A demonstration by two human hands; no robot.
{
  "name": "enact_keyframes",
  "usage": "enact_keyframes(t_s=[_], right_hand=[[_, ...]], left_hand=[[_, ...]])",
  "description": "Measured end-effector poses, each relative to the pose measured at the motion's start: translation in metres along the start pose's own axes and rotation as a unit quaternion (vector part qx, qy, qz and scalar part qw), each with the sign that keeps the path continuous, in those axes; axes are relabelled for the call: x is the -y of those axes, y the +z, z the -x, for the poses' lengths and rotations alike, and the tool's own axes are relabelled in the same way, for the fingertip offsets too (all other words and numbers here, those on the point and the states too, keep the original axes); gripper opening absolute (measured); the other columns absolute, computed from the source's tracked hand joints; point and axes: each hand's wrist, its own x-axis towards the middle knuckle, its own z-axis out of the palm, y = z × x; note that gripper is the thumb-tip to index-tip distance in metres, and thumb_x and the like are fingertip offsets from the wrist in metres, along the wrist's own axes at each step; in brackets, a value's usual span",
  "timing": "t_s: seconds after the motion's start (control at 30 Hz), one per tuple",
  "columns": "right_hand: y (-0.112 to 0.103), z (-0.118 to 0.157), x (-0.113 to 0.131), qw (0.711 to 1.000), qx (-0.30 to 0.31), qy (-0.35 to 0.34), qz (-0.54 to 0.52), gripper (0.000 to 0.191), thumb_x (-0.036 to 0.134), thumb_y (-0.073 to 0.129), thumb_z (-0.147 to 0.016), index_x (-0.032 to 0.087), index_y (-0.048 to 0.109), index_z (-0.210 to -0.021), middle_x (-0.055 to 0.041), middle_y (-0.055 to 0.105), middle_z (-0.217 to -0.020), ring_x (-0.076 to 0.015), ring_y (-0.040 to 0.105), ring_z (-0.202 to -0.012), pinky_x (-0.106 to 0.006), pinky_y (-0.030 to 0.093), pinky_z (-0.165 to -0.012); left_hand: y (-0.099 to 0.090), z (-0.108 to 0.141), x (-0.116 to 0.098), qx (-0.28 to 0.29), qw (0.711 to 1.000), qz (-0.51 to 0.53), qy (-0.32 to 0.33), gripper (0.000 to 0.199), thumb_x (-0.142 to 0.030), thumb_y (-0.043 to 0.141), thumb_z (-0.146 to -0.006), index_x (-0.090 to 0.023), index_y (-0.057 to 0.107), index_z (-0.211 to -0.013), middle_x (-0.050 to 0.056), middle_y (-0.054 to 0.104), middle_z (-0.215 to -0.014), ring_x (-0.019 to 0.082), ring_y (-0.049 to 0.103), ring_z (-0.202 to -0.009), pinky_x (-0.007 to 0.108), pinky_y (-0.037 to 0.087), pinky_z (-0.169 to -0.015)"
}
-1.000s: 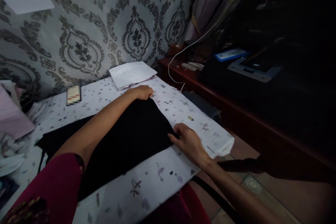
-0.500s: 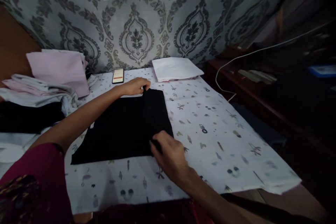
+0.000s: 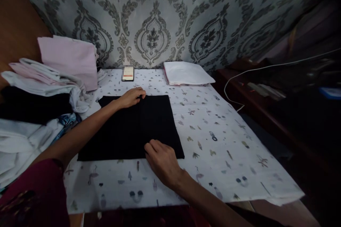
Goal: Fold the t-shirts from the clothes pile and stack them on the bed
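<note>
A folded black garment (image 3: 157, 120) lies flat on the patterned white cloth in front of me. At its far edge is my left hand (image 3: 131, 98), fingers curled and pinched down on the fabric. My right hand (image 3: 162, 161) rests at the near edge, left of the near right corner, with its fingers bent onto the black fabric. The fingertips of the right hand are mostly hidden under the knuckles. My left forearm crosses over the left part of the garment and covers some of it.
A patterned white cloth (image 3: 213, 170) covers the work surface. Piled clothes (image 3: 48, 81) stand at the left. Near the wall lie a phone (image 3: 128, 73) and a folded white cloth (image 3: 188, 72). A white cable (image 3: 263, 67) runs over the dark red furniture (image 3: 266, 113) at right.
Both hands have slid left along the garment, away from its right corners. The near right corner, earlier behind my right hand, now lies flat and visible. The view has turned slightly left.
</note>
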Motion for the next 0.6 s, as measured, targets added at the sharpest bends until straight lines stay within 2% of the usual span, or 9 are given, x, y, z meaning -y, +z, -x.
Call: enact_keyframes(t_s=[0.2, 0.4, 0.5, 0.6], right_hand=[[0.004, -0.004, 0.006, 1.000, -0.004, -0.009, 0.005, 0.022, 0.000, 0.051, -0.084, 0.021, 0.053, -0.079, 0.0002, 0.057, -0.071, -0.0140, 0.051, -0.063, -0.027, 0.037, -0.056], [0.005, -0.005, 0.009, 0.997, 0.081, 0.012, -0.001, 0.019, 0.001, 0.057, -0.083, 0.020, 0.058, -0.084, -0.0009, 0.062, -0.076, -0.0155, 0.057, -0.068, -0.027, 0.037, -0.055], [-0.008, -0.008, 0.009, 0.991, 0.119, 0.018, -0.051, 0.004, 0.017, 0.063, -0.088, 0.019, 0.061, -0.091, -0.0032, 0.067, -0.084, -0.0176, 0.062, -0.076, -0.027, 0.041, -0.058], [-0.022, -0.014, 0.004, 0.989, 0.099, 0.019, -0.105, 0.018, 0.032, 0.058, -0.095, 0.017, 0.063, -0.104, -0.0054, 0.068, -0.088, -0.0190, 0.064, -0.080, -0.029, 0.047, -0.064]], left_hand=[[0.001, 0.006, 0.007, -0.015, 1.000, -0.006, -0.002, 0.027, -0.001, 0.048, -0.070, -0.021, 0.056, -0.087, 0.003, 0.057, -0.094, 0.016, 0.054, -0.079, 0.029, 0.040, -0.073], [0.001, 0.015, 0.017, 0.029, 0.999, -0.013, -0.012, 0.030, -0.004, 0.046, -0.073, -0.022, 0.061, -0.092, 0.003, 0.060, -0.099, 0.017, 0.057, -0.083, 0.031, 0.045, -0.080], [-0.004, 0.019, 0.014, 0.027, 0.999, -0.023, -0.028, 0.036, -0.003, 0.043, -0.076, -0.022, 0.063, -0.100, 0.005, 0.062, -0.105, 0.019, 0.060, -0.093, 0.035, 0.048, -0.088], [-0.004, 0.021, -0.003, -0.032, 0.997, -0.038, -0.051, 0.036, -0.010, 0.042, -0.086, -0.022, 0.060, -0.114, 0.007, 0.064, -0.114, 0.022, 0.060, -0.105, 0.040, 0.047, -0.097]])
